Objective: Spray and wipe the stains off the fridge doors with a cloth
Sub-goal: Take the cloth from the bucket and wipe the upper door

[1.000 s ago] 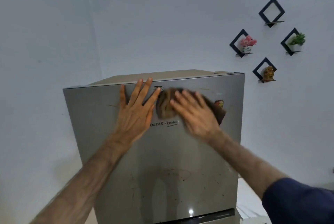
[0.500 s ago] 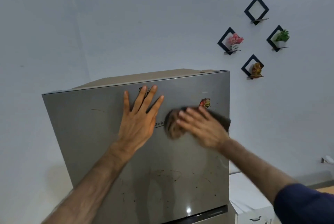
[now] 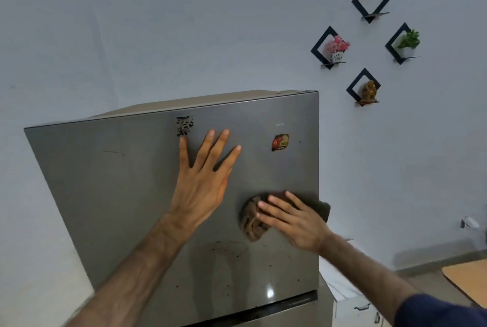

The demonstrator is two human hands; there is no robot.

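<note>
— Since the earlier frame, what had moved?

— Mostly the right hand (image 3: 295, 221). It had slid the brown cloth (image 3: 254, 221) down the upper fridge door (image 3: 118, 194) from near the top edge to the lower right part, close to the door's right side. The left hand (image 3: 203, 181) had stayed flat on the door, though it lay a little lower, so a black scribbled mark (image 3: 185, 125) that it had partly covered stood clear above the fingertips.

— How were the hands held?

— The right one was spread wide, fingers straight, pressing the bunched cloth against the metal. The left was also wide open, palm on the door, holding nothing.

— And how far along was the job?

— Well short of done, by the look of it. Just under the cloth a faint brownish ring stain (image 3: 226, 246) and scattered dark specks (image 3: 270, 265) were left on the door. Higher up, the scribble remained, and so did a red sticker (image 3: 280, 142). No spray bottle showed. The lower door (image 3: 290, 311) was barely in view, so its state could not be told.

— Anything beyond?

— Diamond wall shelves (image 3: 329, 48) on the far wall.
</note>
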